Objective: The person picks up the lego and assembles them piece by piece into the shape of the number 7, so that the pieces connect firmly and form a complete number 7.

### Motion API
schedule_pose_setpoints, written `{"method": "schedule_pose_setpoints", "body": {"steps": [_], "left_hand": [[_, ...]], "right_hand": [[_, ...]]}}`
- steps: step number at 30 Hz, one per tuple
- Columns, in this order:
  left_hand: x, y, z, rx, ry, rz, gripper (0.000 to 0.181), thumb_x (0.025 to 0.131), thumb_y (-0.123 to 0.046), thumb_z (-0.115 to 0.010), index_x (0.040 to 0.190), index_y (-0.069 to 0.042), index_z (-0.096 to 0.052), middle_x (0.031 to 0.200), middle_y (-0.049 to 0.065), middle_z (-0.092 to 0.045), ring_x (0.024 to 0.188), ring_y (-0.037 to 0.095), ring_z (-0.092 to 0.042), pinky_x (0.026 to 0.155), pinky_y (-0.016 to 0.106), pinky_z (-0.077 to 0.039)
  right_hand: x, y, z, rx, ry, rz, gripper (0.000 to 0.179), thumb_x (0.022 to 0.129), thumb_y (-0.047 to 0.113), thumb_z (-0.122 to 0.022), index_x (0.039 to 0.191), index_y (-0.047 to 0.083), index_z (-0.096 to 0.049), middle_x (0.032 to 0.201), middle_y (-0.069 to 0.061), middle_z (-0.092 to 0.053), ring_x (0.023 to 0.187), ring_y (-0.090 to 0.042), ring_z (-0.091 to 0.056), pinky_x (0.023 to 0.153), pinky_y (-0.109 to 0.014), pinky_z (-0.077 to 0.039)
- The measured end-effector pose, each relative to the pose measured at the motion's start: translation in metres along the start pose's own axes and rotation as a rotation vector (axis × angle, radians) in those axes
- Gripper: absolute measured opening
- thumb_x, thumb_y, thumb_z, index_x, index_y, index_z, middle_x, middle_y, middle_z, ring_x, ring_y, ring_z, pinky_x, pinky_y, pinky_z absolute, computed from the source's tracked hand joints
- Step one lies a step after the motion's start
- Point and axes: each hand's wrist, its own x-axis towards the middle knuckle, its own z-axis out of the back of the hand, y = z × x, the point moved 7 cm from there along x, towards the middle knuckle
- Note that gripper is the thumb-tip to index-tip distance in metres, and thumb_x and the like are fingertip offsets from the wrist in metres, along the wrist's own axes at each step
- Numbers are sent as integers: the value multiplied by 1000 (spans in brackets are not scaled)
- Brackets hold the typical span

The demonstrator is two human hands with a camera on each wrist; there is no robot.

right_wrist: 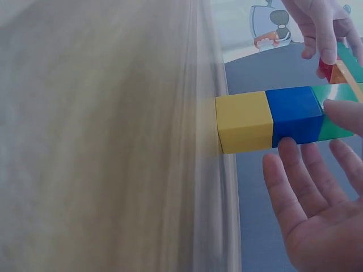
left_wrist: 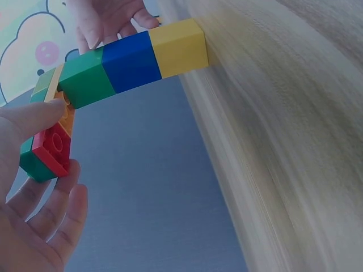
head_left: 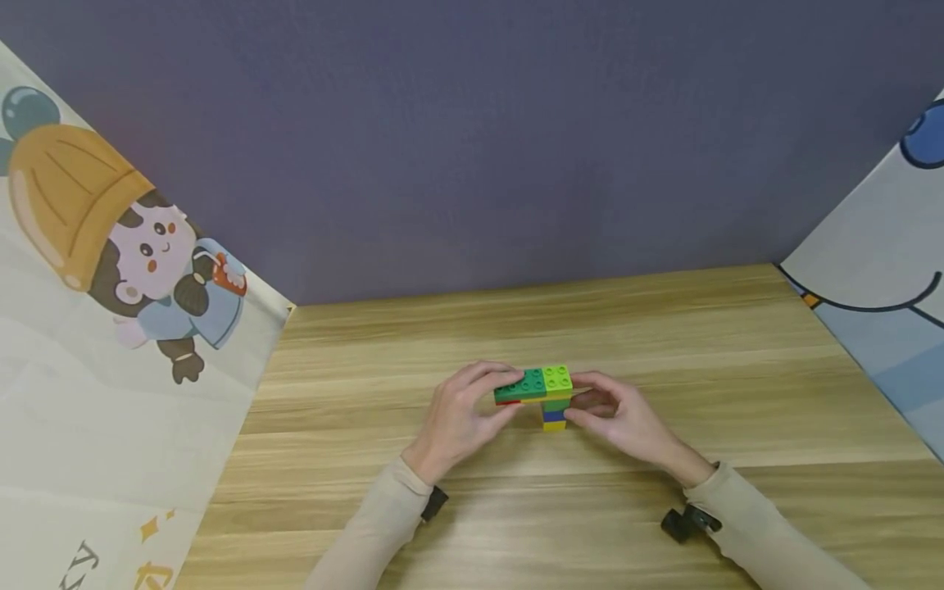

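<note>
A column of toy building bricks stands upright on the table, with a yellow brick point(left_wrist: 180, 48) at the bottom, a blue brick point(left_wrist: 132, 62) above it and a green brick point(left_wrist: 86, 79) higher up. Across the top, a light green brick point(head_left: 557, 377) and a dark green brick point(head_left: 529, 383) form an arm reaching left. Beneath that arm show a red brick point(left_wrist: 52, 148) and an orange brick point(left_wrist: 67, 119). My left hand point(head_left: 459, 414) pinches the arm's overhanging end between thumb and fingers. My right hand point(head_left: 625, 416) holds the column's right side, thumb against the green brick point(right_wrist: 334, 93).
The wooden table point(head_left: 354, 393) spreads around the bricks and meets a dark blue-grey wall panel point(head_left: 472, 164) at the back. Pale printed panels with cartoon figures flank both sides. A small black camera point(head_left: 686, 523) is strapped at the right wrist.
</note>
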Motion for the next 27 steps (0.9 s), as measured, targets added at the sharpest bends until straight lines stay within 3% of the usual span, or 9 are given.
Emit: {"method": "schedule_pose_setpoints", "body": {"steps": [11, 21, 27], "left_hand": [[-1, 1, -1, -3, 0, 12, 45, 77, -10, -97, 118, -11, -79, 118, 4, -78, 107, 20, -76, 93, 31, -63], [-3, 6, -3, -6, -29, 38, 44, 79, -13, -95, 120, -9, -78, 120, 7, -78, 110, 22, -76, 95, 31, -62], [-5, 12, -4, -28, -40, 63, 46, 83, -16, -93, 125, -9, -76, 125, 7, -77, 110, 21, -76, 88, 30, -64]], "right_hand": [[0, -4, -1, 36, -4, 1, 44, 97, 9, -79, 139, 8, -66, 129, -15, -73, 106, -11, -75, 88, -30, -64], [0, 2, 1, -6, -62, 45, 42, 94, 5, -80, 134, 6, -69, 123, -12, -75, 101, -7, -73, 90, -27, -62], [-1, 5, 1, -19, -76, 60, 40, 95, 6, -79, 134, 7, -70, 126, -11, -75, 106, -9, -74, 92, -32, -63]]}}
